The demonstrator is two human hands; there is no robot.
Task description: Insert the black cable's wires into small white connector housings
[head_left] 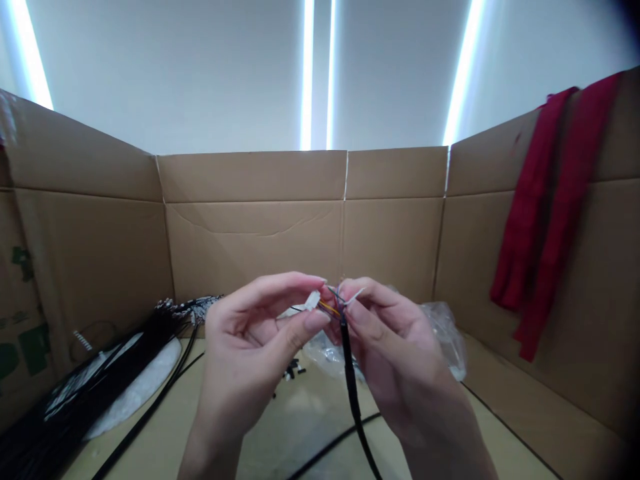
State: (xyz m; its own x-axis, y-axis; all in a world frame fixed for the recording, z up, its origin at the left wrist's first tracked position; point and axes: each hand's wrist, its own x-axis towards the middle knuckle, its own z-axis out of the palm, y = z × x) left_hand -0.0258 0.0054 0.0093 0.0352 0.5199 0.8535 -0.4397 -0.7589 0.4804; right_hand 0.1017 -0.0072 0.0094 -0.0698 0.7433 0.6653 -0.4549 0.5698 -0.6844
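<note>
Both hands are raised close together in the middle of the head view. Between thumb and fingers, my left hand (255,340) pinches a small white connector (313,301). Thin coloured wires (329,307), orange and dark among them, run from the connector towards the right. They meet the end of a black cable (351,380), which hangs down between the hands. My right hand (390,340) is closed on the wires at that cable end, its thumb pressed against the fingers. A loose white wire end (354,297) sticks up by the right thumb. The fingertips partly hide the wires.
A thick bundle of black cables (115,380) lies at the left on a white sheet (145,393). Clear plastic bags (445,337) and small black pieces (295,369) lie behind the hands. Cardboard walls (260,240) surround the table; red cloth strips (560,213) hang at the right.
</note>
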